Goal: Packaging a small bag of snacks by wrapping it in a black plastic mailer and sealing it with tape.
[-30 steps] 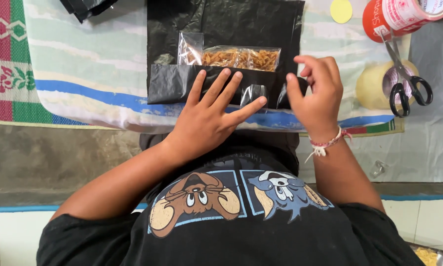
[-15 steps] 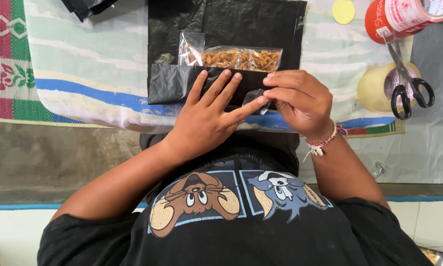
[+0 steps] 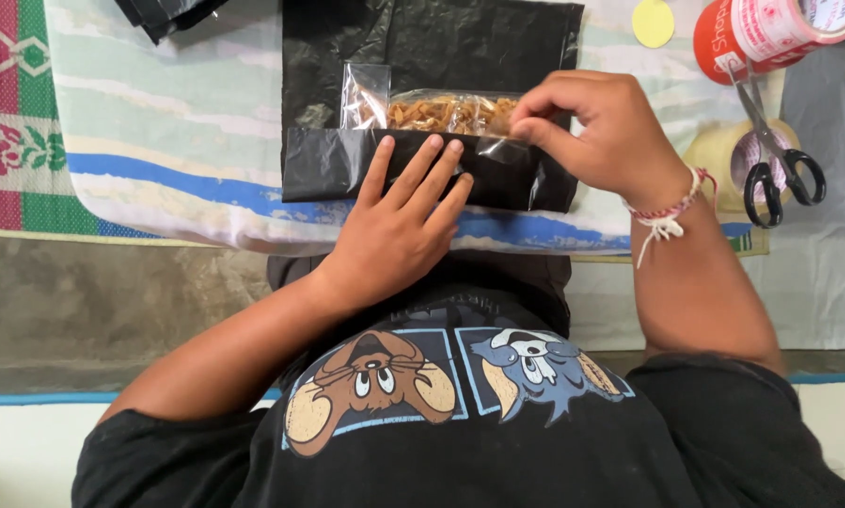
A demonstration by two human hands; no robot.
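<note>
Glossy black plastic bag (image 3: 432,42), clear crinkly packet (image 3: 422,108).

Open striped cloth (image 3: 178,132) lies to the left of the black plastic sheet (image 3: 441,47), giving free passage there. To the right the way is crowded: a red tape roll (image 3: 770,33), black-handled scissors (image 3: 780,160) and a pale tape roll (image 3: 723,155) sit close together. The left hand (image 3: 399,226) and right hand (image 3: 596,127) cover the sheet's near edge.
</note>
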